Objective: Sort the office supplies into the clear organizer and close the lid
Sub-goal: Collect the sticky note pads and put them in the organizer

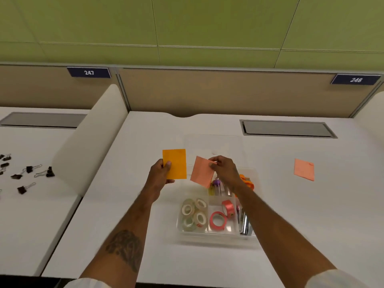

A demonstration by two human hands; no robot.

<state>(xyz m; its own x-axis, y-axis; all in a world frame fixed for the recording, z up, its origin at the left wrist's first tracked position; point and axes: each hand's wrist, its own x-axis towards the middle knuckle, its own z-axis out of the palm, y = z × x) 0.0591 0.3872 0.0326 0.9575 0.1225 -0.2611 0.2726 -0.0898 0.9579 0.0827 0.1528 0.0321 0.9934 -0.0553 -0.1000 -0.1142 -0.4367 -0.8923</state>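
Note:
My left hand (160, 175) holds an orange sticky-note pad (175, 163) upright above the white desk, thumb on its face. My right hand (225, 170) pinches a pink sticky-note pad (201, 172) by its top corner, tilted, over the far end of the clear organizer (216, 235). The organizer holds several clear tape rolls (194, 214), two pink tape rolls (218, 220), pens (216, 186) and something orange (247, 180) partly hidden by my right wrist. Its clear lid (214, 144) lies open behind it.
Another pink sticky-note pad (304, 169) lies on the desk to the right. Several black binder clips (31, 173) are scattered on the neighbouring desk at left, past a white divider (89, 140). A grey cable hatch (287, 129) sits at the back right.

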